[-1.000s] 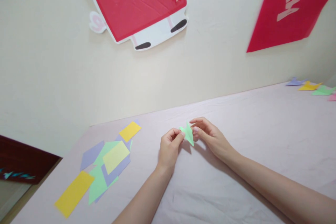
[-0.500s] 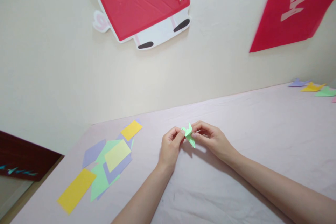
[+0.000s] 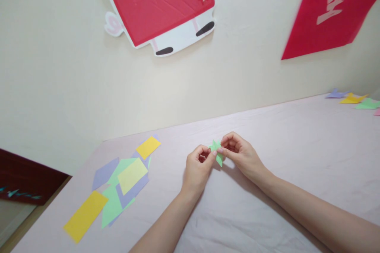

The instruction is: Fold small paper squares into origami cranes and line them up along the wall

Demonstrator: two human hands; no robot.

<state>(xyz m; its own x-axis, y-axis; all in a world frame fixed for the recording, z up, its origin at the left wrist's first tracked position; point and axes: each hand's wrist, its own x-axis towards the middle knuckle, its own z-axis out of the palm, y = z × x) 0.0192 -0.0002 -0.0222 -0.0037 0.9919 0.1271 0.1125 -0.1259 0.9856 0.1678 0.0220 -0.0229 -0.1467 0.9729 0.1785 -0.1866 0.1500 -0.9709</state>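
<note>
The green fold [image 3: 215,146] is held just above the cloth [image 3: 267,138], between the two hands. The left hand [image 3: 198,166] has its grip closed on the near left side, thumb against fingers; the right hand [image 3: 246,157] pinches the right side, its thumb tip just beside the left one. Points of paper stick out above and below the thumbs.

Left of the hands, well apart, loose paper sheets [image 3: 132,176] overlap on the cloth: pale yellow on top of purple and green, with deeper yellow ones at both ends of the spread. At the far right, near the wall [image 3: 237,83], stand small folded pieces [image 3: 353,98]: purple, yellow, green and pink, the last cut off by the frame edge. On the wall are a red cutout [image 3: 162,0] and a red sign [image 3: 329,12].
</note>
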